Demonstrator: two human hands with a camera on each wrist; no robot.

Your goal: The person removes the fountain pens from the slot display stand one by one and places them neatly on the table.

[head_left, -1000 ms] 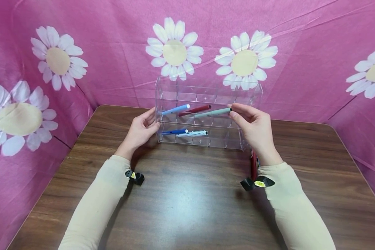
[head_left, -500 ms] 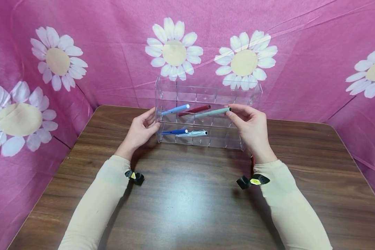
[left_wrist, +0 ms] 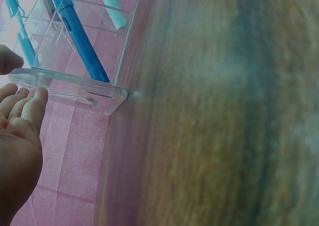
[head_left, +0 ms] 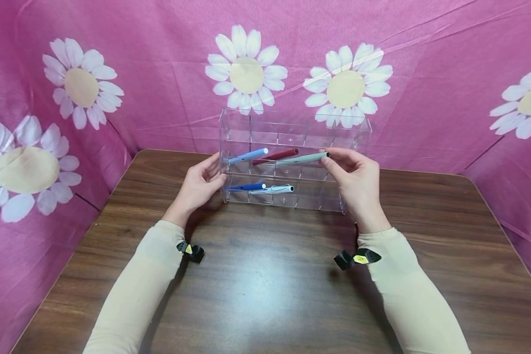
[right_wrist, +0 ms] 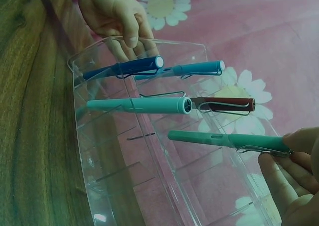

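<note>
A clear acrylic pen rack (head_left: 287, 178) with stepped, divided tiers stands near the table's back. My left hand (head_left: 199, 184) holds its left side panel, thumb on one side and fingers on the other. At the right, my right hand (head_left: 358, 179) pinches the capped end of a pale green pen (head_left: 305, 159), whose other end reaches into the upper tier. Beside it in that tier lie a dark red pen (head_left: 276, 157) and a light blue pen (head_left: 249, 156). The lower tier holds a dark blue pen (head_left: 248, 187) and a pale blue pen (right_wrist: 139, 105).
A brown wood-grain table (head_left: 248, 275) lies under the rack. Pink cloth (head_left: 168, 73) with white daisies hangs behind and at the sides. Something red (head_left: 357, 231) shows beside my right wrist, mostly hidden by it. Each wrist wears a small black camera.
My right hand has shifted slightly left with the pale green pen, then stayed nearly still. The red object by the wrist is now more hidden. My left hand has not moved.
</note>
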